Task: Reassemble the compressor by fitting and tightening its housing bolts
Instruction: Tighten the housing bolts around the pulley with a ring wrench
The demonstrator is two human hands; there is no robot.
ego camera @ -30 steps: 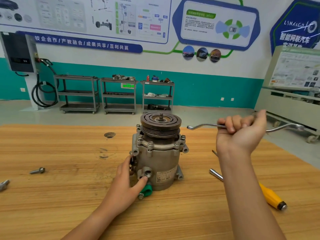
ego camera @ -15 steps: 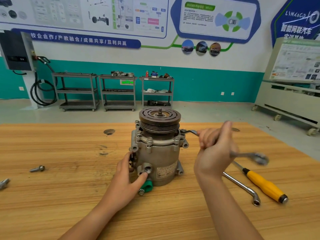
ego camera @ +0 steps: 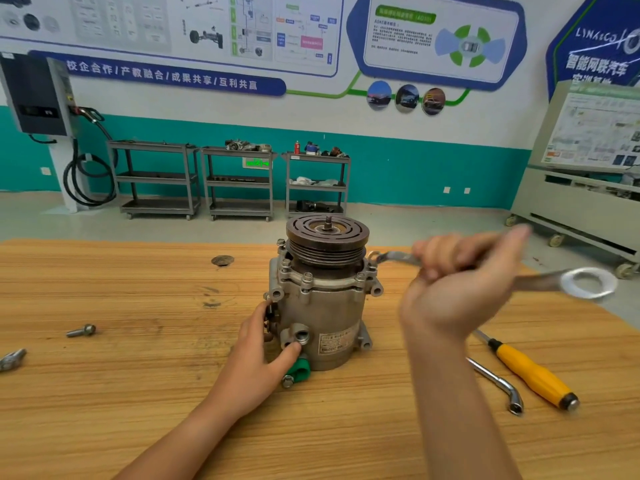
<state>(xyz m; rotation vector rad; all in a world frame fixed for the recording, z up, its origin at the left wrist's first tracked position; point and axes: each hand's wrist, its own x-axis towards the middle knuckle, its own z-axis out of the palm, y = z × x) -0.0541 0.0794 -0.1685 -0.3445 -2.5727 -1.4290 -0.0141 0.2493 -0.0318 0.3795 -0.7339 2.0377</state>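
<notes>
Beside the compressor (ego camera: 325,306) lie screwdriver (ego camera: 533,375) and L-wrench (ego camera: 495,379) — right hand (ego camera: 457,289) grips spanner (ego camera: 588,282); left hand (ego camera: 258,351) clasps compressor.

The compressor (ego camera: 322,317) stands upright on the wooden table (ego camera: 138,393), with its pulley (ego camera: 327,233) on top. The person's left hand (ego camera: 256,351) holds its lower left side, thumb beside a port. The right hand (ego camera: 450,289), blurred, grips a ring wrench (ego camera: 588,282) whose far end reaches the bolts at the housing's upper right. A yellow-handled screwdriver (ego camera: 535,375) and an L-shaped socket key (ego camera: 498,382) lie to the right. A loose bolt (ego camera: 81,330) lies well off to the left.
</notes>
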